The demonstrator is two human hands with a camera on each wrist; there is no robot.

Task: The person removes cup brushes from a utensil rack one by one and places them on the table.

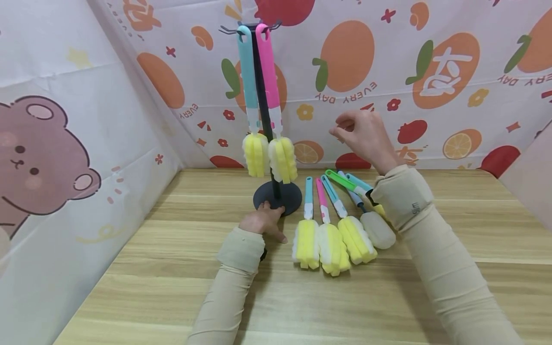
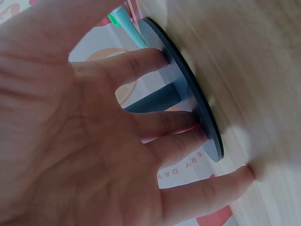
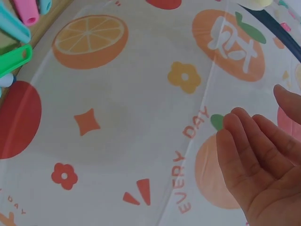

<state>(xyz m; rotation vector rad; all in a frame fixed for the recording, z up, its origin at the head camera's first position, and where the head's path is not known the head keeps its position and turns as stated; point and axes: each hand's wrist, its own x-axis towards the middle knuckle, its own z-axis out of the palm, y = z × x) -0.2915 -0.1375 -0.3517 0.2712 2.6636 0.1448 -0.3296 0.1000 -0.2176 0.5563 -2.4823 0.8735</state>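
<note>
My left hand point(image 1: 264, 222) presses fingertips on the round black base point(image 1: 290, 200) of a hook stand, its fingers spread and straight in the left wrist view. One fingertip reaches past the base to the tabletop. From the stand's top hooks hang a blue-handled sponge brush point(image 1: 247, 72) and a pink-handled sponge brush point(image 1: 268, 67), yellow-and-white sponges downward. In the air right of the stand is my right hand point(image 1: 364, 136), its fingers loosely bent and holding nothing. The right wrist view shows its palm point(image 3: 268, 174) bare.
Several sponge brushes lie fanned out right of the stand, among them a pink-handled one point(image 1: 334, 249), a green-handled one point(image 1: 340, 179) and one with a greyish head point(image 1: 377, 230). A fruit-printed cloth point(image 1: 487, 28) hangs behind the wooden table point(image 1: 172, 268).
</note>
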